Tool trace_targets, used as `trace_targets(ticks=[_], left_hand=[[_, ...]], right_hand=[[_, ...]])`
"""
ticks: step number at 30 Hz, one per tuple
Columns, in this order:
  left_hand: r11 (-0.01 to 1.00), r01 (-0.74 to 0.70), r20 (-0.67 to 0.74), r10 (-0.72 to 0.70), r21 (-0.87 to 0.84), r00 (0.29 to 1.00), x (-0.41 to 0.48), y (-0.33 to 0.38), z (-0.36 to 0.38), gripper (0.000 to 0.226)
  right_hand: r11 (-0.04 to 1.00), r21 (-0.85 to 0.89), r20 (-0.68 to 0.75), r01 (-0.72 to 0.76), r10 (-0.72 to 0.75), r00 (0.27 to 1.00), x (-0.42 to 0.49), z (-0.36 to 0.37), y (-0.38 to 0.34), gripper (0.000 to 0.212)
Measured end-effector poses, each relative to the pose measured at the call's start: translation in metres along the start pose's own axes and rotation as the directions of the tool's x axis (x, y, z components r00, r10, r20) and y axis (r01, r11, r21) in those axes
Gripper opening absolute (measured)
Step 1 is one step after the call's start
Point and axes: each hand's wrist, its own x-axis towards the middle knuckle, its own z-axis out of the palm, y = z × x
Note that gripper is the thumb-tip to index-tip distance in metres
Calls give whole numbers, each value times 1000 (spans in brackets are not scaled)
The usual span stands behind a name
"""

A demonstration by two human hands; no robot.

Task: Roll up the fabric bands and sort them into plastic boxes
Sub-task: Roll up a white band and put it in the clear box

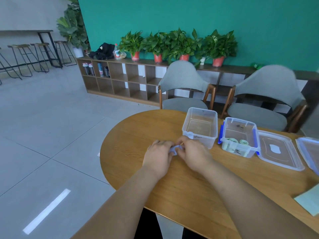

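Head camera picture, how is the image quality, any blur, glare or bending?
Head view: wide-angle bending curves the floor tile lines and the table edge; the chairs look smeared at their edges; a bright streak of glare lies on the floor; both hands, left hand and right hand, are fairly sharp, though the band between them is mostly hidden.

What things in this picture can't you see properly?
Head view, the only one:
- Pale purple band: mostly covered by the left hand and right hand.
- Handwriting on the box with green rolls: too small to read.
- Green sheet: cut off by the right edge.
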Motion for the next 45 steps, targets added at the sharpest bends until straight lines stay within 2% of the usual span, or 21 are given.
trace_targets(ticks=[6, 11, 15, 18, 25, 31, 36, 42, 45], left_hand=[[997, -30, -46, 27, -76, 999, -18, 21, -11, 23], [989, -48, -90, 35, -139, 995, -30, 41, -21, 13], [983, -70, -136, 47, -172, 990, -33, 55, -24, 17], [976, -81, -109, 59, -205, 992, -33, 62, -23, 21], [974, -93, -24, 90, -208, 996, -18, 71, -25, 24], [977, -170, 2, 172, -125, 985, 8, 74, -19, 24], [986, -144, -38, 141, -84, 989, 31, 70, -16, 24], [989, -108, -41, 104, -97, 994, 59, 67, -17, 26], [990, -91, -51, 87, -104, 995, 74, 64, -16, 26]], right_hand=[[995, 81, -26, -63, 65, 998, -23, -22, -7, 16], [987, 123, -50, -107, 114, 992, -42, -40, -10, 9], [982, 125, -86, -142, 153, 985, -53, -50, -10, 8], [979, 129, -98, -157, 170, 981, -58, -56, -7, 9], [985, 120, -102, -124, 136, 985, -60, -75, 7, 22], [997, 74, -91, -37, 44, 995, -48, -94, 16, 21], [999, 54, -62, 9, -5, 998, -28, -109, 19, 26], [994, -107, -59, 33, -39, 998, 9, -118, 22, 24], [992, -122, -61, 43, -51, 997, 26, -120, 23, 22]])
